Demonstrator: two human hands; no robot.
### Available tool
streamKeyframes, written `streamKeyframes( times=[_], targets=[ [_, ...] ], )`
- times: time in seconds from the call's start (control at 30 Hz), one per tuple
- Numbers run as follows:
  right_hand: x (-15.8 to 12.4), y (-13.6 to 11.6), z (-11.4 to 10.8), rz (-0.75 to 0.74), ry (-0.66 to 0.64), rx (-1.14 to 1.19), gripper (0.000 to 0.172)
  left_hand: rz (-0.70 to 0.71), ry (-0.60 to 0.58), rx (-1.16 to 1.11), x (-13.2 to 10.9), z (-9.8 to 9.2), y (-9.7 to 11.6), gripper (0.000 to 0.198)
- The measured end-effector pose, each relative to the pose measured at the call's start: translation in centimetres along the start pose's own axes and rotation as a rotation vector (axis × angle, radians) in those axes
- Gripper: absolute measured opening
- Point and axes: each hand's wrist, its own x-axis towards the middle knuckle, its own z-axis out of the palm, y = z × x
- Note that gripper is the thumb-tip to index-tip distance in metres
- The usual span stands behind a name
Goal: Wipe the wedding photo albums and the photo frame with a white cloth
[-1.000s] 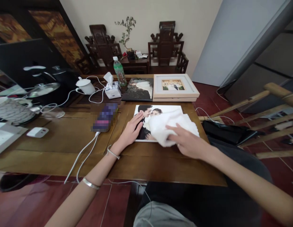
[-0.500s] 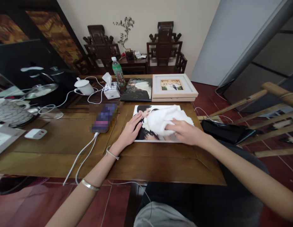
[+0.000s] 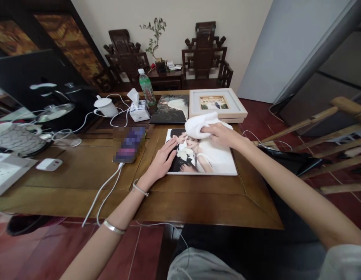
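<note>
A wedding photo print (image 3: pixel 215 159) lies flat on the wooden table (image 3: pixel 192 202). My left hand (image 3: pixel 163 161) rests flat on its left edge, fingers stretched out, holding it down. Over the print's far edge, my right hand (image 3: pixel 219 134) grips a bunched white cloth (image 3: pixel 199 123). A white framed photo (image 3: pixel 217 103) and a dark photo print (image 3: pixel 171 109) lie just beyond the cloth.
A phone (image 3: pixel 130 144) on a white cable lies left of the print. Further back stand a tissue box (image 3: pixel 138 111), a green bottle (image 3: pixel 146 88) and a white cup (image 3: pixel 106 105). Cookware and a patterned pot (image 3: pixel 18 138) fill the left. A black bag (image 3: pixel 293 163) sits at the right edge.
My right hand has swept the white cloth from the print's near right part up to its far edge, uncovering the picture. The left hand has stayed put.
</note>
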Motion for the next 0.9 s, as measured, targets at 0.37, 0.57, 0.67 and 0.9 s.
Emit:
streamKeyframes(
  times=[0.37, 0.57, 0.67, 0.9],
  targets=[
    [-10.9, -10.4, 2.7, -0.136, 0.011, -0.128, 0.043, -0.007, -0.005, 0.002, -0.1, 0.0, 0.3, 0.048],
    [-11.9, -12.1, 2.9, -0.159, 0.008, -0.061, 0.040, -0.017, -0.006, -0.007, -0.1, 0.0, 0.2, 0.047],
    [-10.0, -10.5, 2.3, -0.126, -0.030, -0.027, 0.047, -0.003, -0.004, -0.012, -0.1, 0.1, 0.1, 0.047],
    [-1.9, -4.9, 1.1, -0.010, -0.060, 0.003, 0.044, -0.005, -0.009, -0.006, 0.0, 0.0, 0.2, 0.048]
  ],
)
